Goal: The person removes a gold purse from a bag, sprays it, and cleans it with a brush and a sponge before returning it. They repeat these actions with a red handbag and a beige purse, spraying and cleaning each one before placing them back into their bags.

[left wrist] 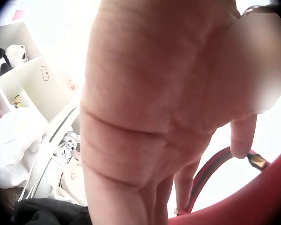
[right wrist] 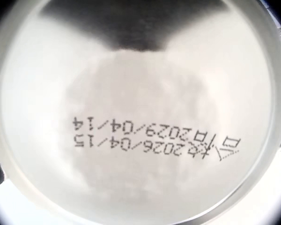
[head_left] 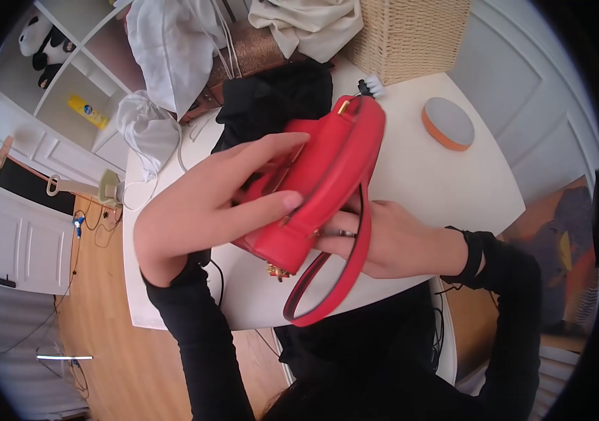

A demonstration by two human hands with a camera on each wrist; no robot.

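A red handbag (head_left: 345, 165) is held tilted above the white table, its strap (head_left: 345, 284) looping down. My left hand (head_left: 205, 203) grips the bag from the left, thumb and one finger on its surface, other fingers partly hidden; the left wrist view shows the palm (left wrist: 145, 93) close up beside the red bag (left wrist: 253, 197). My right hand (head_left: 398, 242) reaches under the bag by the strap, ringed fingers partly covered. A pale round container base (right wrist: 140, 173) with printed dates fills the right wrist view, held in that hand; the head view hides it.
On the white table (head_left: 419, 182) are a round orange-edged grey item (head_left: 448, 124), a woven basket (head_left: 412, 35), black cloth (head_left: 271, 95), white drawstring bags (head_left: 149, 130) and a brush (head_left: 371, 87). Shelves (head_left: 54, 98) stand at left. A black cable (head_left: 220, 281) crosses the table's front.
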